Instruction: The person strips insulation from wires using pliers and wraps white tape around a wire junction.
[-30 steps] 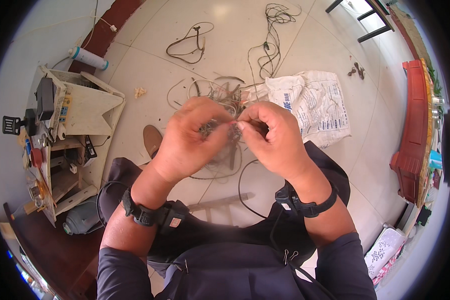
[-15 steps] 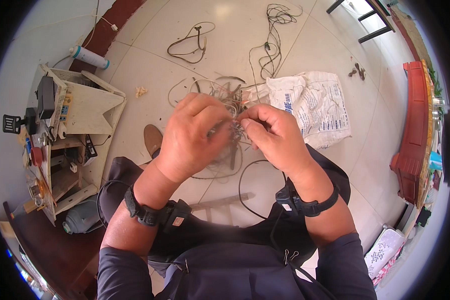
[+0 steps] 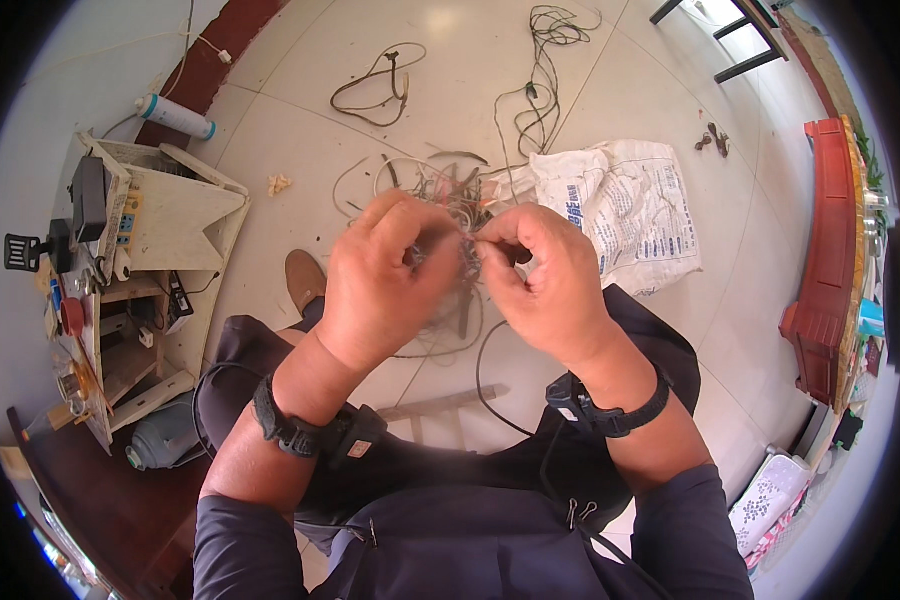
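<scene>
Over a tangled pile of grey, white and dark wires (image 3: 436, 172) on the floor, my left hand (image 3: 395, 270) has its fingers curled toward my right hand, blurred at the tips. My right hand (image 3: 535, 275) pinches with thumb and forefinger at something small and thin, perhaps a wire end; it is too small to make out. The two sets of fingertips are close together. A white printed woven sack (image 3: 635, 210) lies just beyond my right hand.
A worn white cabinet (image 3: 185, 215) with tools stands at left. Loose cable loops (image 3: 370, 110) and a long cord (image 3: 555, 30) lie ahead. A dark stool (image 3: 745, 70) is at top right, a red wooden cabinet (image 3: 825, 260) at right. A brown shoe (image 3: 302, 280) shows below the left cabinet.
Both hands have shifted slightly and stayed close together. The left fingers moved in a blur, rising and then easing back. Things on the floor around them look unmoved.
</scene>
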The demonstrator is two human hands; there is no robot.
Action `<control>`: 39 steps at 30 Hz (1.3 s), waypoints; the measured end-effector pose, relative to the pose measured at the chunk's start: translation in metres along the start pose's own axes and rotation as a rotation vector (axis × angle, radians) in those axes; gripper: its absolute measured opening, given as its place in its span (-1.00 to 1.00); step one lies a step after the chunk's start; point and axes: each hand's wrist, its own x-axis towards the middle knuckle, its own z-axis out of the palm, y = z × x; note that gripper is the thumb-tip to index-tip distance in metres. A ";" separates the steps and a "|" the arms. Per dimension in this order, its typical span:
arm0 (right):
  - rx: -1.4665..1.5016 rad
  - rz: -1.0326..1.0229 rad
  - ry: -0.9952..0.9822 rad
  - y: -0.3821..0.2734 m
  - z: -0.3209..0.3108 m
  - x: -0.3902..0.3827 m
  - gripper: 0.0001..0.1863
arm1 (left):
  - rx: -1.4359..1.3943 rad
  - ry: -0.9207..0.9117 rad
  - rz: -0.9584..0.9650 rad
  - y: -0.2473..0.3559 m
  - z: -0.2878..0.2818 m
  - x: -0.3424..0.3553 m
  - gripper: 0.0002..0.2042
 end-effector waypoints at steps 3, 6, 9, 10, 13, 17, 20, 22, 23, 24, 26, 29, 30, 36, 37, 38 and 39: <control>-0.031 -0.039 0.005 -0.001 0.002 -0.001 -0.85 | -0.087 -0.024 -0.142 0.002 -0.001 -0.002 -0.90; -0.110 -0.111 0.015 0.000 0.004 0.000 -0.85 | -0.093 -0.042 -0.160 -0.001 -0.001 -0.004 -0.93; -0.207 -0.205 0.043 0.004 0.007 0.001 -0.84 | -0.230 -0.066 -0.355 0.002 0.000 -0.004 -0.94; -0.250 -0.245 0.063 0.005 0.007 0.002 -0.83 | -0.277 -0.093 -0.478 0.002 0.000 -0.003 -0.93; -0.332 -0.314 0.065 0.007 0.010 0.002 -0.81 | -0.377 -0.146 -0.640 0.001 0.000 -0.003 -0.88; -0.396 -0.373 0.063 0.009 0.011 0.004 -0.78 | -0.495 -0.191 -0.699 0.001 0.000 -0.004 -0.84; -0.425 -0.401 0.072 0.006 0.012 0.006 -0.77 | -0.516 -0.208 -0.711 -0.003 -0.001 -0.003 -0.84; -0.430 -0.427 0.077 0.007 0.013 0.006 -0.76 | -0.527 -0.212 -0.718 -0.001 -0.002 -0.003 -0.84; -0.430 -0.427 0.077 0.007 0.013 0.006 -0.76 | -0.537 -0.216 -0.726 -0.001 -0.002 -0.002 -0.83; -0.416 -0.423 0.065 0.006 0.012 0.006 -0.78 | -0.537 -0.216 -0.726 -0.001 -0.002 -0.002 -0.83; -0.401 -0.418 0.052 0.005 0.011 0.006 -0.79 | -0.537 -0.222 -0.718 -0.001 -0.002 -0.002 -0.84; -0.360 -0.267 0.008 0.004 0.010 0.003 -0.83 | -0.528 -0.215 -0.716 0.001 -0.001 -0.003 -0.83; -0.315 -0.209 -0.011 0.003 0.010 0.003 -0.85 | -0.527 -0.215 -0.716 -0.001 0.000 -0.004 -0.83; -0.208 -0.065 -0.070 0.000 0.012 -0.002 -0.88 | -0.083 -0.217 -0.415 -0.011 0.004 -0.006 -0.84; -0.191 -0.045 -0.085 -0.002 0.011 -0.004 -0.88 | 0.006 -0.156 -0.280 -0.011 0.005 -0.006 -0.88; -0.190 -0.044 -0.084 -0.005 0.010 -0.005 -0.88 | 0.093 -0.095 -0.145 -0.011 0.006 -0.007 -0.91; -0.165 -0.042 -0.103 -0.008 0.007 -0.005 -0.88 | 0.093 -0.096 -0.144 -0.011 0.003 -0.003 -0.91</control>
